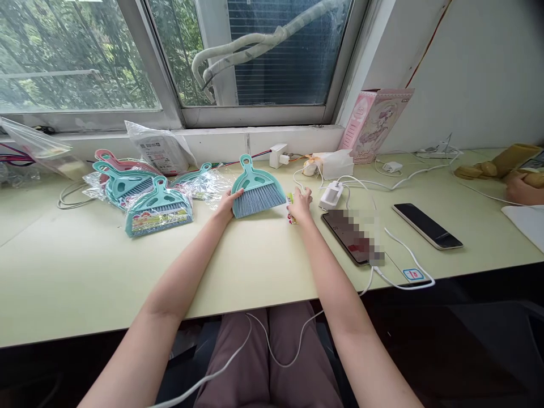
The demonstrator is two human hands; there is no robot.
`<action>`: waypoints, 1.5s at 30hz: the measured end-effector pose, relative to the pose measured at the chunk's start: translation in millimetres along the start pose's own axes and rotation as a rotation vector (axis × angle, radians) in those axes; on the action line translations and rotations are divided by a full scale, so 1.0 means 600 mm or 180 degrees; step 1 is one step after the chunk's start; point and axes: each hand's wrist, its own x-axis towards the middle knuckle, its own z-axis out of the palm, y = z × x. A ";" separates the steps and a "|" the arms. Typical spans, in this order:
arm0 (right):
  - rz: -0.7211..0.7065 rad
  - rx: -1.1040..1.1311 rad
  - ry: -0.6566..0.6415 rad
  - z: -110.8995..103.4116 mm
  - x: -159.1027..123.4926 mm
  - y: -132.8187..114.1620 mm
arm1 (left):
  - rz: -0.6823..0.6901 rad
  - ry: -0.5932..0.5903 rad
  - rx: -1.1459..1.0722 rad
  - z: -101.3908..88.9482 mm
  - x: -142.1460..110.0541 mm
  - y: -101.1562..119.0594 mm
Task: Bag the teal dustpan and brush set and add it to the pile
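Fingers of the left hand (pixel 225 205) curl around the left edge of a teal brush (pixel 257 190), gripping it where the grey bristles meet the plastic, while fingers of the right hand (pixel 300 205) close on a small printed card (pixel 290 207) that lies just right of the brush; how firmly the card is pinched cannot be told. Both bare forearms reach forward across a pale green desk (pixel 127 272), and the brush lies flat on it at the middle, handle pointing away toward the window (pixel 255 56), bristles toward the person. Left of the brush sits a loose pile of bagged sets (pixel 148 198), teal brushes and dustpans in clear plastic, with one pink pan at the back. Behind that pile, against the sill, leans a clear packet (pixel 159 148) with a white label. Right of the brush, just past the right hand, a white charger (pixel 331 195) rests with its cable looping over the desk and down past the front edge. Near the charger lies a phone (pixel 348 235), its screen blurred, and farther right of the brush a second, dark phone (pixel 427 225). Behind the charger stands a small white bag (pixel 335 164), and beside that a pink box (pixel 374 124) leans on the wall. At the far right, well apart from the brush, another person's hand (pixel 521 190) rests on the desk.
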 end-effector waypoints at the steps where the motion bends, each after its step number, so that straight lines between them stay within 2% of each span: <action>1: 0.0156 0.0059 0.0034 -0.003 0.000 -0.001 | 0.0055 0.0038 -0.0062 0.000 0.001 0.000; 4: 0.0490 0.0250 -0.0031 -0.012 0.002 -0.001 | 0.0099 0.0151 -0.0191 -0.001 0.004 0.001; 8: 0.0483 0.0669 -0.0119 -0.024 0.009 0.003 | 0.0001 0.0297 -0.0169 -0.001 0.004 0.004; 10: 0.0517 0.1135 -0.0026 -0.027 0.010 0.000 | 0.0052 0.0326 -0.0112 0.000 0.004 0.005; 12: 0.0553 0.1917 -0.0047 -0.028 0.006 -0.010 | 0.0113 0.0330 -0.0059 0.001 0.004 0.005; 15: 0.0324 0.3271 -0.0655 -0.023 -0.011 -0.036 | 0.0179 0.0263 -0.0064 0.005 0.003 0.003; 16: 0.0230 0.3556 -0.0845 -0.020 -0.017 -0.045 | 0.0193 0.0231 -0.0076 0.008 0.003 0.001; 18: 0.0156 0.3772 -0.0950 -0.012 -0.031 -0.063 | 0.0223 0.0146 -0.0064 0.015 -0.001 -0.003; 22: 0.0272 0.3896 -0.1030 0.000 -0.046 -0.086 | 0.0177 -0.0060 0.0064 0.033 -0.016 -0.006; 25: 0.0325 0.4003 -0.1168 0.004 -0.047 -0.089 | 0.0131 -0.0145 0.0116 0.042 -0.026 -0.003; 33: 0.0733 0.3793 -0.0678 0.021 -0.026 -0.060 | 0.0115 -0.0554 0.0225 0.045 -0.037 0.007; 37: 0.0687 0.3719 -0.0708 0.029 -0.023 -0.058 | 0.0173 -0.0672 0.0353 0.043 -0.038 0.005; 43: 0.0428 0.2764 -0.0555 0.027 -0.030 -0.063 | 0.0169 -0.0596 0.0462 0.041 -0.036 0.003; 45: 0.0372 0.2604 -0.0720 0.023 -0.031 -0.060 | 0.0162 -0.0572 0.0465 0.040 -0.036 0.003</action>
